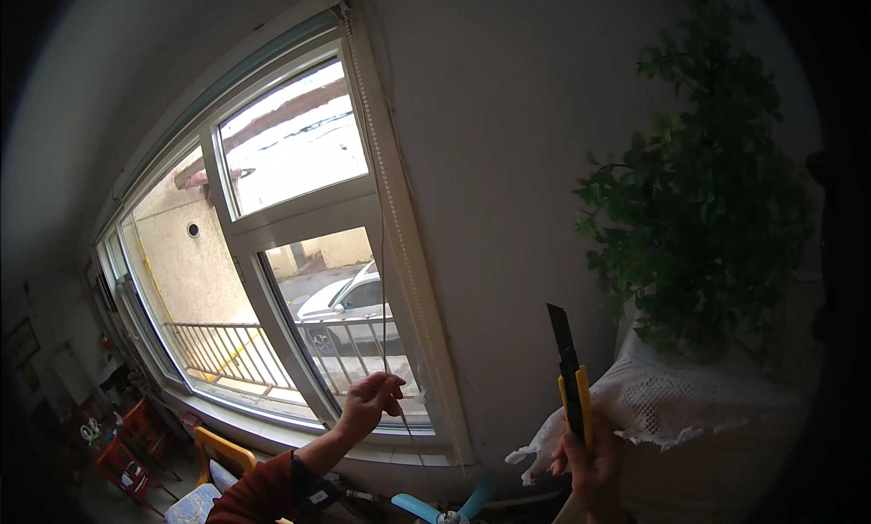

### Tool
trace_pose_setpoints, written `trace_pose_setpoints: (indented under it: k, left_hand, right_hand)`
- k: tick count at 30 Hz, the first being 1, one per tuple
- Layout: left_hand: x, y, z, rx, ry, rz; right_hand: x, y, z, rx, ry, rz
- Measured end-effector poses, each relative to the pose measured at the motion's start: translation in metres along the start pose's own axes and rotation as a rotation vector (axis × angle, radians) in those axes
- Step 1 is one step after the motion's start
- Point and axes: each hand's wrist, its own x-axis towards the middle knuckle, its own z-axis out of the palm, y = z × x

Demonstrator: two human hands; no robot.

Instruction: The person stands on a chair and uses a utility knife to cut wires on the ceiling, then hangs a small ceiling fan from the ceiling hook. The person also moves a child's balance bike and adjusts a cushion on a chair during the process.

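Cord pinched taut, blade up and ready.
Left hand (pixel 367 401) fingers close on the blind cord (pixel 383 279), holding it straight; right hand (pixel 590 465) wraps the yellow utility knife (pixel 572 383), blade raised clear of the window frame (pixel 413 279).

daylight pours in through my window (pixel 299 252), overexposing the upper panes to near white. the room stays dim, the plant (pixel 703 179) backlit and murky. i see heavy fisheye bending, black vignetted corners, and soft detail at the lower left.
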Motion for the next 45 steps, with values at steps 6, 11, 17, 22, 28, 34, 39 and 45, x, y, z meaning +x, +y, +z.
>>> trace_pose_setpoints:
  k: [6, 11, 17, 22, 28, 34, 39, 45]
  left_hand:
    - [0.001, 0.010, 0.006, 0.045, -0.033, 0.033]
    - [0.006, 0.021, 0.009, 0.054, -0.046, 0.028]
    - [0.009, 0.024, 0.005, 0.029, -0.102, 0.001]
    - [0.010, 0.023, 0.004, 0.089, -0.087, 0.031]
    - [0.010, 0.033, 0.005, 0.080, -0.089, 0.048]
    - [0.004, 0.017, -0.002, 0.181, -0.099, 0.058]
    - [0.003, -0.004, -0.006, 0.186, -0.133, -0.021]
    - [0.006, -0.016, 0.000, 0.233, -0.141, -0.020]
  right_hand:
    - [0.000, 0.000, 0.001, -0.007, -0.001, -0.021]
    - [0.001, -0.006, 0.004, -0.032, 0.014, -0.088]
    - [-0.003, -0.008, 0.002, -0.091, 0.035, -0.047]
    - [-0.002, -0.003, 0.003, -0.229, 0.069, -0.121]
    - [0.002, -0.013, 0.009, -0.331, 0.124, -0.132]
    - [0.004, -0.016, 0.012, -0.352, 0.164, -0.087]
    - [0.003, -0.014, 0.012, -0.399, 0.170, -0.092]
    - [0.002, -0.016, 0.011, -0.379, 0.147, -0.076]
